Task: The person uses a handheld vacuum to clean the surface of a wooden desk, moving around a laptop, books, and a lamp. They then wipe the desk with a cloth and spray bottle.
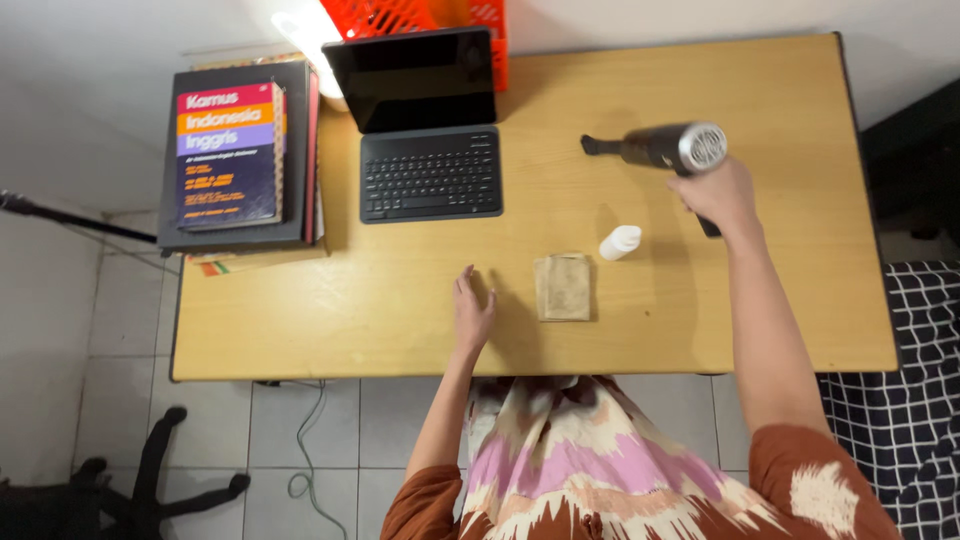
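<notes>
- Right hand (722,195) is gripping a handheld vacuum (660,147), fingers clamped on its handle, near the table's (760,320) right edge.
- Left hand (471,310) is resting flat, fingers together, on bare wood left of a folded cloth (563,287).

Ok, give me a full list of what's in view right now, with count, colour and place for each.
Desk: one, light wood, centre.
Tablet with keyboard: one, black, desk top middle.
Books: a stack, dark covers, desk left end.
Crate: one, orange, behind tablet.
Handheld blower: one, black and silver, above desk right.
Small bottle: one, white, lying mid-desk.
Folded cloth: one, tan, desk front.
Left hand: flat on desk.
Right hand: gripping blower.
</notes>
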